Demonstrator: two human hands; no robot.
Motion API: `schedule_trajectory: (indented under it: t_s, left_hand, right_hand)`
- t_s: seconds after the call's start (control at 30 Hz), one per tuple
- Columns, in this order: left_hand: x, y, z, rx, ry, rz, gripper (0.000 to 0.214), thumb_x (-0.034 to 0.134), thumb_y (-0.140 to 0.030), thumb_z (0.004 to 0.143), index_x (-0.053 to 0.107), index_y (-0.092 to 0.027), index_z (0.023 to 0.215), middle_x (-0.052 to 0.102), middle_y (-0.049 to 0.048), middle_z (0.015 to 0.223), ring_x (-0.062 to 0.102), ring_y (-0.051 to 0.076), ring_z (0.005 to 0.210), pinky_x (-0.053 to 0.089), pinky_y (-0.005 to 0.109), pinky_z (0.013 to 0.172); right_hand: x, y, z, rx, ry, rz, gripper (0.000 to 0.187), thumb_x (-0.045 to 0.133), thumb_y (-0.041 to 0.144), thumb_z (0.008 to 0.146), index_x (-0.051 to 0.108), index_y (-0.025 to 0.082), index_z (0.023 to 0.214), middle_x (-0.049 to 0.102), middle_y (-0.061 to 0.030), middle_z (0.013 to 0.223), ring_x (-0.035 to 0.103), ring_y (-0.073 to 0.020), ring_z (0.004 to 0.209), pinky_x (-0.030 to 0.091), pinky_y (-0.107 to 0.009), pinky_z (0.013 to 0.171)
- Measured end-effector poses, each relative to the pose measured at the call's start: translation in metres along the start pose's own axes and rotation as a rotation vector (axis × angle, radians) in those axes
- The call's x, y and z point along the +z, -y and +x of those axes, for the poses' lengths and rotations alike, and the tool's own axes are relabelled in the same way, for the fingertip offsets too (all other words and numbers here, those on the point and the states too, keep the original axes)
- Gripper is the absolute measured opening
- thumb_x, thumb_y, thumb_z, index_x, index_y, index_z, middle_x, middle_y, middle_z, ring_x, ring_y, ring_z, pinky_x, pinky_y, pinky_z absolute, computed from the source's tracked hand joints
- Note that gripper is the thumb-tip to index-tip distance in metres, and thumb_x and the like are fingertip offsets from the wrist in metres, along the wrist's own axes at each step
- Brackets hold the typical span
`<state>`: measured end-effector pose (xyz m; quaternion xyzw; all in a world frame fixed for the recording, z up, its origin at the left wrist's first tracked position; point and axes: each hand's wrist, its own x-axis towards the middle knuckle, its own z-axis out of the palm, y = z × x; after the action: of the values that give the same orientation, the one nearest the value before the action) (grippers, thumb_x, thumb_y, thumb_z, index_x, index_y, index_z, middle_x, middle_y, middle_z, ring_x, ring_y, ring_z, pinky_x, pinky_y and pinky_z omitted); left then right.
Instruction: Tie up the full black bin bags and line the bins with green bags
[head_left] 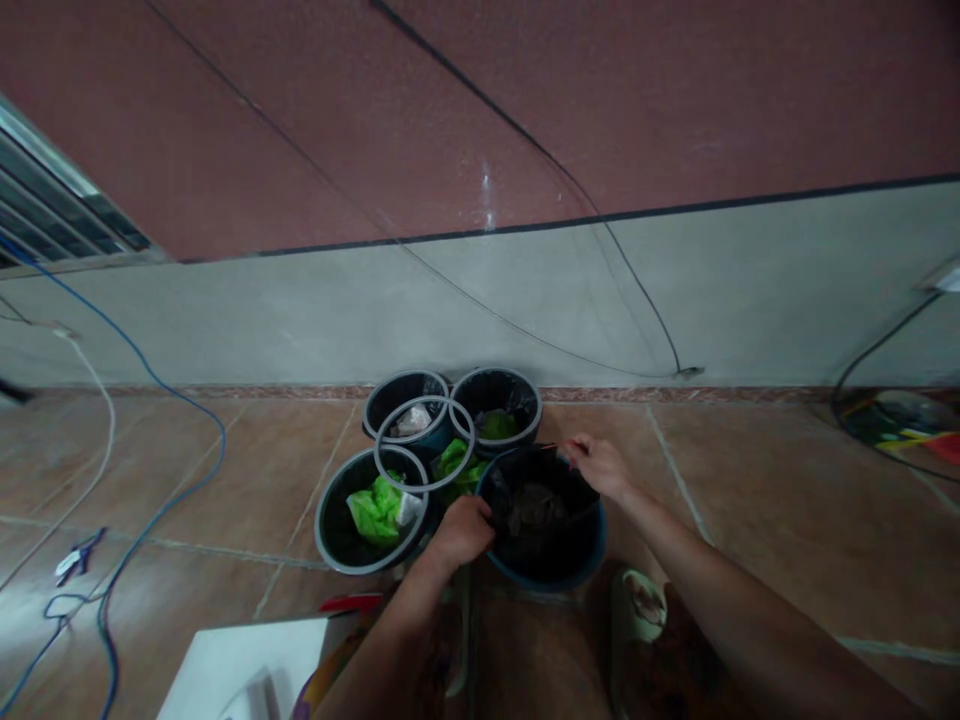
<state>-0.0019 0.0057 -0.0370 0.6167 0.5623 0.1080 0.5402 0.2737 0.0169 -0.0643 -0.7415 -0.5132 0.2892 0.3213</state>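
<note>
White board [240,665]; black basin [316,525] holding crumpled green plastic [377,510]; grey ring [376,440] lying across the rear basins [405,378]; left hand [465,532] on the near rim of a blue-rimmed black basin [547,583] of dark matter [532,510], grip unclear; right hand [600,466] at its far rim, fingers [577,452] pinched, hold unclear.

The left hand [465,532] curls downward while the right hand [600,466] reaches farther forward, fingers [574,452] pinched together.

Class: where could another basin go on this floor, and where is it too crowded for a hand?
Bare tile lies right of the blue-rimmed basin, below the wall, and left of the grey-rimmed basin, up to the blue cable. Crowded: where basins meet, around the grey ring, left hand and right hand.
</note>
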Motion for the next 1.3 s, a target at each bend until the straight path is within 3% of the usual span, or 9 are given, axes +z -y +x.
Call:
schedule_trajectory:
  t_s: [0.2, 0.3, 0.4, 0.5, 0.73, 0.9, 1.1, 1.2, 1.3]
  left_hand:
    - [-0.010, -0.031, 0.003, 0.028, -0.085, -0.345, 0.025, 0.065, -0.014, 0.062, 0.069, -0.015, 0.087, 0.065, -0.0012, 0.064, 0.054, 0.009, 0.052, 0.040, 0.021, 0.053]
    - [-0.017, -0.040, 0.002, 0.032, -0.190, -0.373, 0.018, 0.069, -0.012, 0.060, 0.068, -0.015, 0.077, 0.063, -0.0024, 0.060, 0.052, 0.008, 0.051, 0.039, 0.020, 0.053]
    - [-0.025, -0.048, -0.006, 0.118, -0.144, -0.559, 0.021, 0.072, -0.017, 0.061, 0.071, -0.016, 0.082, 0.068, 0.0002, 0.069, 0.059, 0.010, 0.060, 0.044, 0.022, 0.059]
    - [-0.033, -0.058, -0.016, 0.203, -0.206, -0.722, 0.019, 0.076, -0.020, 0.062, 0.073, -0.016, 0.080, 0.070, 0.0011, 0.073, 0.063, 0.012, 0.069, 0.047, 0.023, 0.068]
    - [-0.034, -0.071, -0.015, 0.364, -0.145, -0.756, 0.023, 0.082, -0.025, 0.065, 0.076, -0.018, 0.085, 0.074, 0.0025, 0.078, 0.066, 0.014, 0.075, 0.049, 0.026, 0.078]
    - [-0.034, -0.068, -0.011, 0.341, -0.168, -0.767, 0.033, 0.080, -0.026, 0.065, 0.075, -0.019, 0.097, 0.076, 0.0042, 0.090, 0.068, 0.017, 0.087, 0.050, 0.030, 0.086]
    - [-0.025, -0.072, -0.009, 0.370, -0.097, -0.675, 0.034, 0.078, -0.025, 0.066, 0.074, -0.017, 0.099, 0.076, 0.0074, 0.101, 0.067, 0.021, 0.098, 0.048, 0.034, 0.095]
    - [-0.020, -0.076, -0.009, 0.377, -0.081, -0.664, 0.029, 0.076, -0.024, 0.068, 0.074, -0.017, 0.097, 0.076, 0.0063, 0.100, 0.067, 0.020, 0.098, 0.047, 0.034, 0.097]
    - [-0.014, -0.080, -0.011, 0.424, -0.046, -0.638, 0.028, 0.074, -0.026, 0.072, 0.074, -0.017, 0.100, 0.076, 0.0065, 0.101, 0.067, 0.021, 0.099, 0.048, 0.034, 0.095]
  right_hand:
    - [-0.007, 0.020, -0.016, -0.131, -0.114, 0.188, 0.027, 0.050, 0.041, 0.085, 0.068, 0.021, 0.085, 0.072, -0.0036, 0.076, 0.064, -0.0176, 0.068, 0.048, -0.028, 0.065]
    - [-0.009, 0.019, -0.017, -0.096, -0.134, 0.230, 0.026, 0.051, 0.041, 0.084, 0.068, 0.022, 0.084, 0.072, -0.0039, 0.075, 0.065, -0.0184, 0.068, 0.048, -0.030, 0.066]
    - [-0.012, 0.014, -0.013, -0.074, -0.179, 0.254, 0.026, 0.052, 0.041, 0.083, 0.068, 0.022, 0.084, 0.072, -0.0041, 0.076, 0.065, -0.0189, 0.071, 0.049, -0.031, 0.069]
    - [-0.015, 0.010, -0.010, -0.059, -0.204, 0.277, 0.025, 0.053, 0.040, 0.081, 0.068, 0.021, 0.083, 0.072, -0.0042, 0.075, 0.065, -0.0187, 0.071, 0.049, -0.031, 0.070]
    - [-0.015, 0.016, -0.014, -0.042, -0.172, 0.288, 0.025, 0.054, 0.041, 0.082, 0.068, 0.021, 0.084, 0.071, -0.0031, 0.072, 0.064, -0.0175, 0.067, 0.048, -0.030, 0.066]
    - [-0.023, 0.041, -0.024, 0.005, -0.198, 0.541, 0.029, 0.062, 0.044, 0.076, 0.064, 0.020, 0.090, 0.065, -0.0011, 0.066, 0.059, -0.0156, 0.062, 0.048, -0.030, 0.064]
    - [-0.037, 0.078, -0.048, -0.175, 0.159, 0.780, 0.038, 0.070, 0.046, 0.077, 0.066, 0.021, 0.105, 0.065, -0.0015, 0.084, 0.061, -0.0147, 0.078, 0.049, -0.030, 0.075]
    - [-0.034, 0.080, -0.051, -0.126, 0.253, 0.737, 0.040, 0.071, 0.045, 0.078, 0.065, 0.021, 0.109, 0.062, 0.0008, 0.080, 0.055, -0.0115, 0.068, 0.045, -0.026, 0.065]
    - [-0.022, 0.076, -0.053, -0.178, 0.336, 0.674, 0.043, 0.069, 0.041, 0.080, 0.062, 0.021, 0.118, 0.062, 0.0015, 0.082, 0.053, -0.0114, 0.068, 0.043, -0.025, 0.063]
